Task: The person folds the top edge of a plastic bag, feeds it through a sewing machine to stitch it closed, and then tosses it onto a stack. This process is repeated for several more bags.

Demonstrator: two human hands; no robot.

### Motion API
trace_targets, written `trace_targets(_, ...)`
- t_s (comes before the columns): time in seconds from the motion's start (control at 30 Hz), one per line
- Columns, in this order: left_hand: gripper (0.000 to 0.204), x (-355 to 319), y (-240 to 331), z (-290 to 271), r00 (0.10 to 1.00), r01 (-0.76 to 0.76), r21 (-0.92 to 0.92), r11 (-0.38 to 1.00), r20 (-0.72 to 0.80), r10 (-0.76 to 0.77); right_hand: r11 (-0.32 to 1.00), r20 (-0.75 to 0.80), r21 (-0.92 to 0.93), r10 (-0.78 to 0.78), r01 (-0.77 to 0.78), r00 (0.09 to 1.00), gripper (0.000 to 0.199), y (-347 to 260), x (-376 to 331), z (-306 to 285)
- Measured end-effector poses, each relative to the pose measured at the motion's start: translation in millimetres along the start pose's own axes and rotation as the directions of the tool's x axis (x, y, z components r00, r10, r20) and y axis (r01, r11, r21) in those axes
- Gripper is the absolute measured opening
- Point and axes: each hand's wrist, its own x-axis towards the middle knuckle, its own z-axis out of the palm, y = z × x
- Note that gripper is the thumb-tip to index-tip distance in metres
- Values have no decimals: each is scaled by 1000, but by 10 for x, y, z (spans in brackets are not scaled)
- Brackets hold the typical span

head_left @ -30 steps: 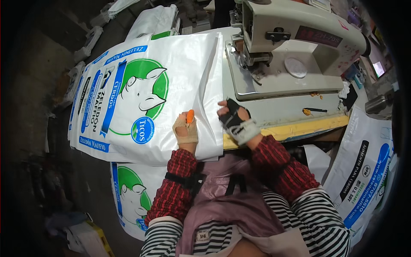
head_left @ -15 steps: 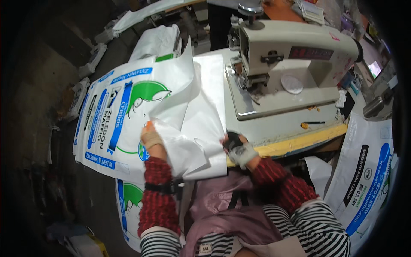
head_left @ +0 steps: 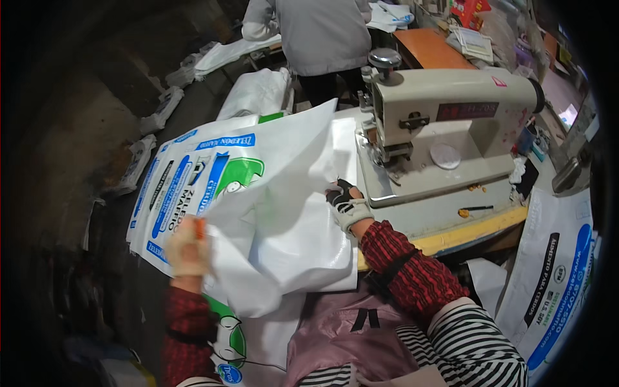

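A white woven sack with blue and green print is folded over on itself, its plain underside facing up. My left hand, in a pale glove with orange fingertips, grips the sack's lifted left edge. My right hand, in a dark-and-white glove, holds the sack's right edge close to the base of the cream sewing machine. A pile of more printed sacks lies under the lifted one.
Another person in a grey top stands behind the machine. A yellow-edged table carries the machine and a small orange tool. More printed sacks hang at the right. White bags lie on the dark floor behind.
My left hand has pulled the sack's left edge up and across to the left, folding it further over. My right hand has moved forward toward the machine. The view has tilted up.
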Motion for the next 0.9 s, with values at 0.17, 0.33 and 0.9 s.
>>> trace_targets(0.17,23,297,226,-373,963,-246,-359,901,11,268,362,287,-815,-425,452,858,13,-540,-466,506)
trace_targets(0.33,44,739,1295,210,926,-106,-440,892,284,250,14,452,-888,-166,460,876,26,-659,-915,407)
trace_targets(0.9,14,1372,1974,35,937,-164,-956,242,-228,-266,699,194,-636,-266,327,944,17,-413,-1370,-157)
